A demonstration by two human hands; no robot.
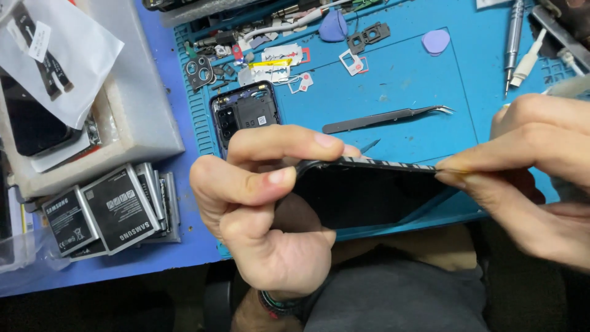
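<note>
My left hand (pixel 258 203) grips one end of a thin black phone panel (pixel 362 193), thumb and forefinger pinching its corner. The panel is held tilted, edge toward me, above the blue work mat (pixel 405 86). My right hand (pixel 534 166) pinches the panel's other end at its upper edge, fingertips tight on a thin strip there. Behind my left hand an opened phone body (pixel 246 114) lies on the mat with its inner parts showing.
Black tweezers (pixel 384 117) lie on the mat beyond the panel. Small parts, a camera frame (pixel 198 71) and picks sit along the far edge. A screwdriver (pixel 513 37) lies far right. A stack of phone batteries (pixel 110 212) and a grey tray (pixel 123 92) stand at left.
</note>
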